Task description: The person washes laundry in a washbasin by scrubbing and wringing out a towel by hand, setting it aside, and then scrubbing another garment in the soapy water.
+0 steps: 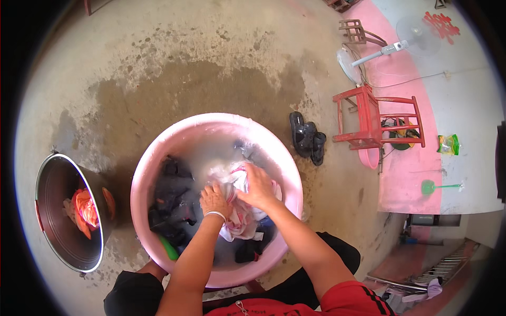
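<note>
A large pink plastic tub of cloudy water stands before me, between my knees. Both hands are inside it on a wet white and pink cloth. My left hand, with a bracelet at its wrist, rests on the cloth's left side, fingers bent. My right hand grips the upper right part, its thumb and fingers around a fold. Dark wet clothes lie in the water on the left, beside a green object at the tub's wall. More dark cloth lies near the bottom rim.
A metal bucket holding orange cloth is at the left. Black slippers lie right of the tub. Beyond them are a red wooden chair and a standing fan. Wet concrete floor stretches past the tub.
</note>
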`<state>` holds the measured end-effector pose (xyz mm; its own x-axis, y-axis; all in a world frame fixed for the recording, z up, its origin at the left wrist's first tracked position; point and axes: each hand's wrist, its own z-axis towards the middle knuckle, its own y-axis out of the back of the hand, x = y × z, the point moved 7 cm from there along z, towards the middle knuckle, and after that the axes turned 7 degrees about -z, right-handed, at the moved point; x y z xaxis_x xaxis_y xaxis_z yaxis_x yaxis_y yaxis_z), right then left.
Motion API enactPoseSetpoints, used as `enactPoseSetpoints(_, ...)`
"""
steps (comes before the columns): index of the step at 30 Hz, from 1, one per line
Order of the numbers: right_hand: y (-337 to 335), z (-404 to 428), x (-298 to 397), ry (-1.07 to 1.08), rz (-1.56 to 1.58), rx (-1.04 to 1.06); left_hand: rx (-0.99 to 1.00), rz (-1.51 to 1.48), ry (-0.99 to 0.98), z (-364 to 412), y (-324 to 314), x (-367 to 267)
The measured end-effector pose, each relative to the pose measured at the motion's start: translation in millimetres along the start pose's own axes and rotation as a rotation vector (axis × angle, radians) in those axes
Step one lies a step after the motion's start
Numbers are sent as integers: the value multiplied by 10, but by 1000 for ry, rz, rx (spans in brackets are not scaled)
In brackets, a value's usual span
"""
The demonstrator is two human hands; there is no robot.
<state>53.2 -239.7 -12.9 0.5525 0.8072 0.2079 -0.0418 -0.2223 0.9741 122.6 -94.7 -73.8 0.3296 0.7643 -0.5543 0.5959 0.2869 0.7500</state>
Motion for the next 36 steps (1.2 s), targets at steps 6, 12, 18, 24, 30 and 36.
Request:
enactPoseSetpoints(6, -398, 449, -483, 36, 28, 336, -76, -732, -292, 550, 401, 235)
enactPoseSetpoints(12, -512, 593, -192, 104, 216, -19, -64, -1616, 122, 793, 258, 697)
enactPoseSetpoints(18, -980, 895, -560, -269, 176, 277, 311, -1780, 414, 668, -338, 422)
enactPoseSetpoints(24, 70, 198, 750, 180, 471, 167, 334, -2222, 379, 641, 75, 224)
enactPoseSetpoints(30, 620, -458, 1540, 147, 325, 217, 858, -2399, 135, 597, -299, -172)
enactPoseSetpoints(36, 432, 80, 1404, 1, 147, 3, 417, -2199, 56, 623, -725, -40)
